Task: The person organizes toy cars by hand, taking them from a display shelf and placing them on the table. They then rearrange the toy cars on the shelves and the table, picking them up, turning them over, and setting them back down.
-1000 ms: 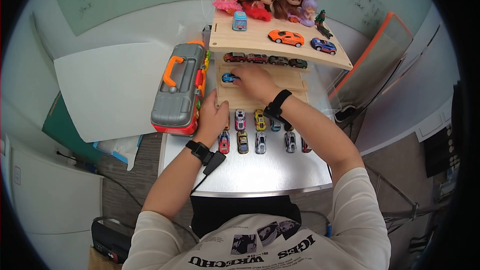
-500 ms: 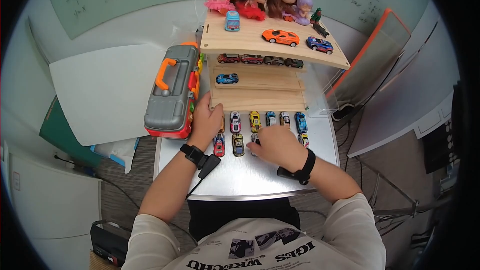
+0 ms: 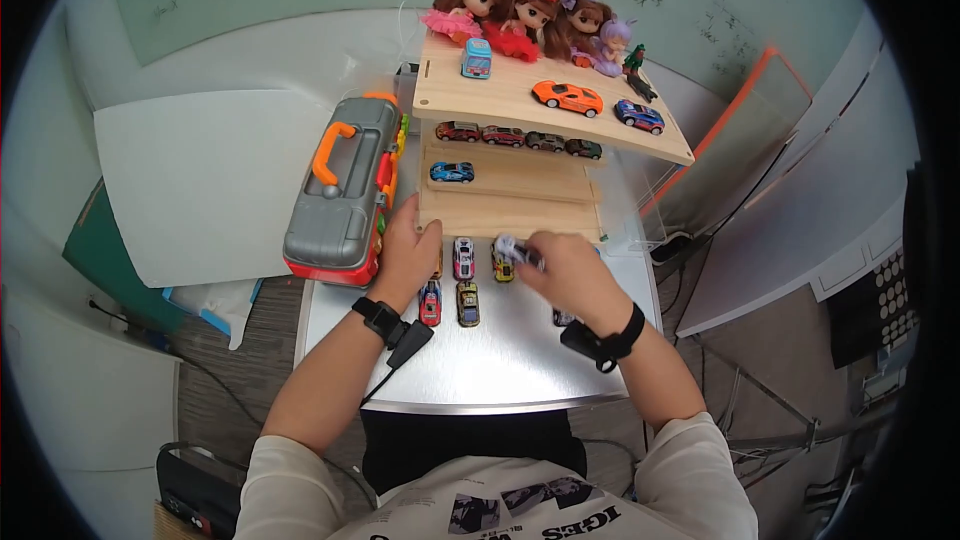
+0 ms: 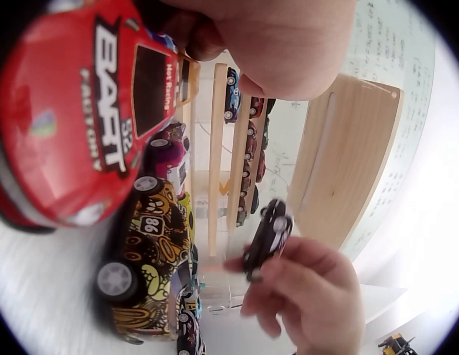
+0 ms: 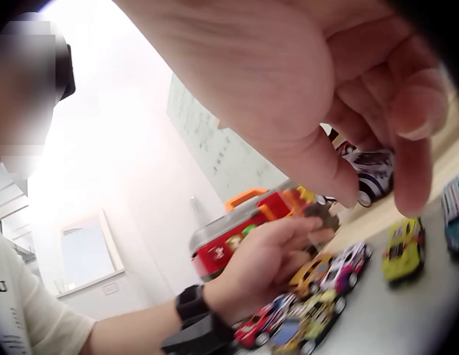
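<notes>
My right hand (image 3: 575, 275) pinches a white-and-dark toy car (image 5: 376, 174) between thumb and fingers, raised above the front row beside a yellow toy car (image 3: 502, 262). In the left wrist view the dark underside of this car faces the camera. With thumb and fingers on either side, my left hand (image 3: 408, 252) holds the front left corner of the wooden display shelf (image 3: 510, 217). Close to the left wrist stand a red toy car (image 4: 66, 111) and a gold-and-black patterned one (image 4: 152, 259). A blue toy car (image 3: 452, 172) sits alone at the left of the middle tier.
Several dark and red toy cars (image 3: 503, 136) line the back tier. The shelf's top board (image 3: 480, 100) bears dolls (image 3: 525, 15), a light-blue toy bus (image 3: 476, 58) and an orange car (image 3: 567, 97). A grey toolbox (image 3: 343, 190) with an orange handle stands left of the shelf.
My right hand let go of the blue car on the middle tier, came down to the cars on the table and lifted the white-and-dark one. My left hand stayed at the shelf corner.
</notes>
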A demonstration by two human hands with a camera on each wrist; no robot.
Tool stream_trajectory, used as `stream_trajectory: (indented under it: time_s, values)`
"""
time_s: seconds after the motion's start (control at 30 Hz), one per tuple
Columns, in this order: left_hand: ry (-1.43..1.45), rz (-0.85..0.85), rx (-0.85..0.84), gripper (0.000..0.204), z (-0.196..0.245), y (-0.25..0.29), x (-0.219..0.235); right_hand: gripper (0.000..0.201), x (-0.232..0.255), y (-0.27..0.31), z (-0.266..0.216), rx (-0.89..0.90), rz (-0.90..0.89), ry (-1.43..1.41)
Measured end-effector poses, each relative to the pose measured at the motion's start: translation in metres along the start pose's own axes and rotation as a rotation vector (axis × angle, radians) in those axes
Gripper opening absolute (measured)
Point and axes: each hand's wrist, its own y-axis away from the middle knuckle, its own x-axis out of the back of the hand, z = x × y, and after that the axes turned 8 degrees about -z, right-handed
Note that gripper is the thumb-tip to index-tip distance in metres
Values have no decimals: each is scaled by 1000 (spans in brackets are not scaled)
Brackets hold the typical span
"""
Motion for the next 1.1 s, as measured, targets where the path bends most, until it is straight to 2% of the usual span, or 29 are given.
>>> stream_trajectory:
  time_s: [0.03, 0.07, 0.13, 0.33, 0.47, 0.77, 0.83, 1.1]
  values:
    - [-36, 1, 4, 47, 1, 0, 0, 23, 8, -14, 4, 12, 78, -6]
    - [-34, 4, 0, 47, 0, 0, 0, 23, 12, -29, 11, 14, 81, -1]
    - [-35, -8, 20, 48, -6, -1, 0, 22, 13, -63, 31, 56, 214, 140]
    - [-14, -2, 23, 51, -11, -2, -1, 24, 5, -113, 60, 128, 221, 217]
    - [-61, 8, 29, 54, -17, -2, -2, 27, 4, -120, 60, 149, 166, 218]
    - [-104, -6, 24, 57, -21, -3, -3, 26, 0, -121, 55, 145, 174, 178]
    - [-161, 94, -70, 42, -31, -4, -8, 26, 0, -120, 54, 150, 173, 179]
    - [-176, 85, -61, 41, -30, -4, -7, 28, 1, -116, 55, 152, 158, 186]
